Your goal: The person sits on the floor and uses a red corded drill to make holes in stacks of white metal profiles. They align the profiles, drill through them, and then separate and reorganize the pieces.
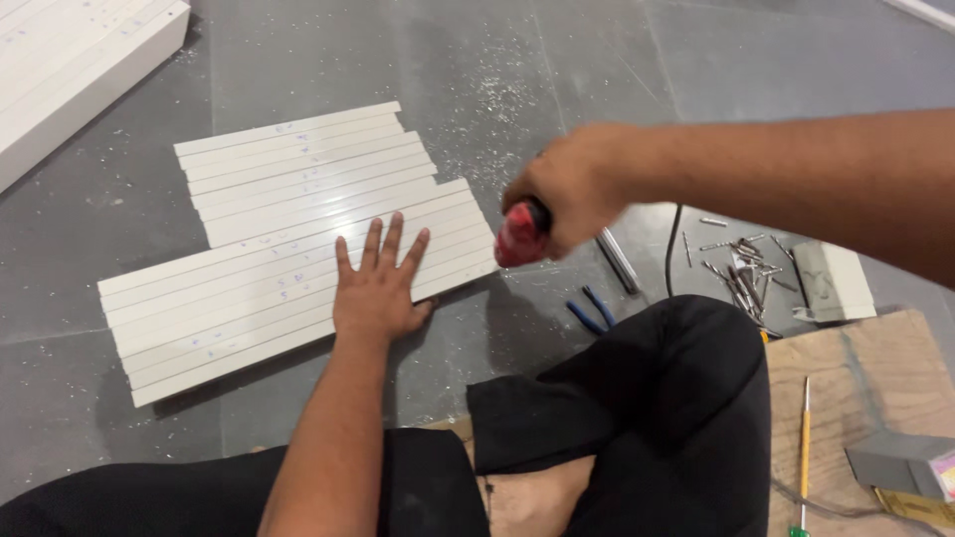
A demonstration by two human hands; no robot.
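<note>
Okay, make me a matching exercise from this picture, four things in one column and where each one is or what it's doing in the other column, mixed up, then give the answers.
Things
1. left hand
2. right hand
3. blue-handled pliers
4. yellow screwdriver

Places or states
A. lying on the brown board at the right
B. gripping a red-handled tool
C. pressed flat on the white strips
D. on the grey floor by the bent knee

Pairs: 1-C, 2-B, 3-D, 4-A
</note>
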